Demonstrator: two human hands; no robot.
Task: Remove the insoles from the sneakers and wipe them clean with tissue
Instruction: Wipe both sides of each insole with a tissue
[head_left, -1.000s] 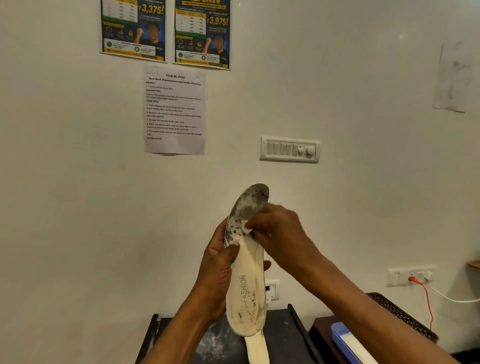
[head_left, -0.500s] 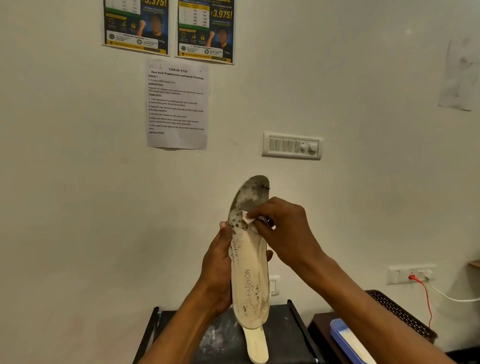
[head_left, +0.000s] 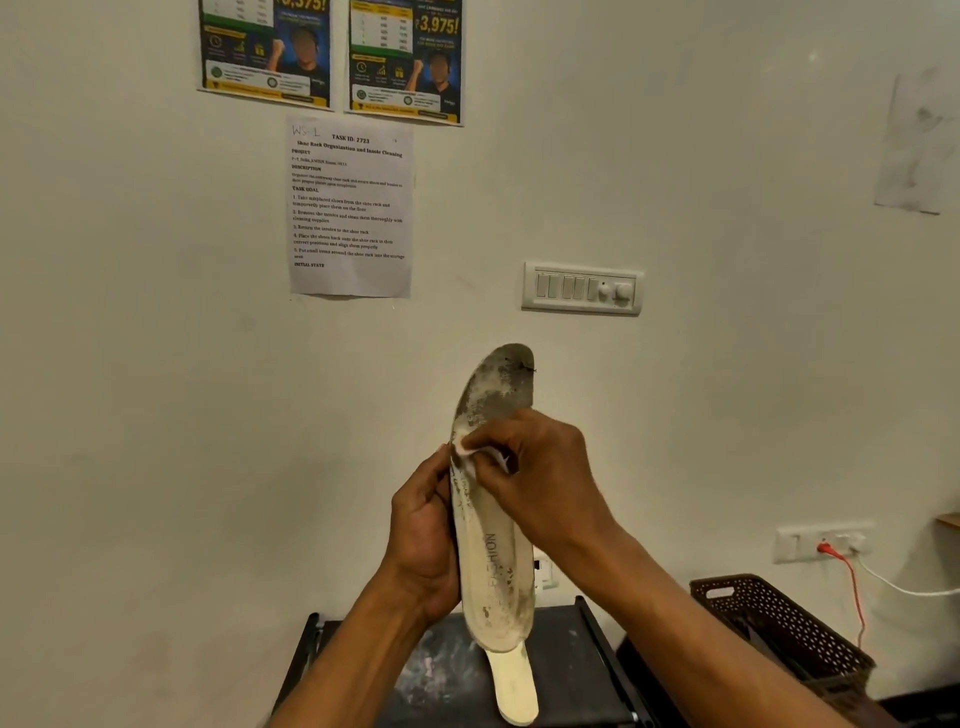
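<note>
The cream-coloured foam insole (head_left: 493, 571), printed with the word FASHION along its length and stained dark grey over the toe end, stands nearly upright in the air in front of a pale wall, toe up and heel down. My left hand (head_left: 423, 545) grasps it at mid-length from the left side: the thumb lies along its near edge and the other fingers curl round behind it. My right hand (head_left: 540, 478) comes in from the right with its fingers bent and pinched on a small wad of white tissue (head_left: 465, 452), which they press against the insole's left edge, just below the grey patch and just above my left thumb.

Below the heel of the held insole, a second pale, flat insole (head_left: 511, 686) pokes out over the black, dust-smeared shelf top (head_left: 571, 665); whether it lies flat on the shelf I cannot tell. To the right of the shelf sits a dark brown perforated plastic basket (head_left: 779, 618). On the wall above are a white switch panel (head_left: 582, 287), a printed white paper sheet (head_left: 350, 208) and, low at the right, a red plug (head_left: 826, 548) in a socket.
</note>
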